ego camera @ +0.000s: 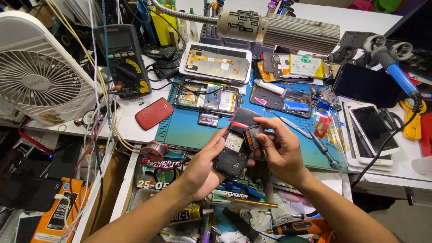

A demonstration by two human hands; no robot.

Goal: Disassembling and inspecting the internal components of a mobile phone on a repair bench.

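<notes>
My left hand point(203, 168) cradles a small black phone point(232, 155) with its back cover off, over the near edge of the blue work mat point(180, 128). My right hand point(278, 150) pinches a small dark rectangular part with an orange edge point(251, 136), likely the battery, at the phone's open back. The red back cover point(154, 113) lies on the white table to the left.
Opened phones point(207, 98) point(294, 66), a tablet with its back up point(216, 63) and white phones point(371, 130) lie around the mat. A multimeter point(122, 58) and white fan point(38, 74) stand left, a lamp head point(279, 28) overhead, a blue soldering iron point(398, 74) right, a screwdriver point(321, 148) on the mat.
</notes>
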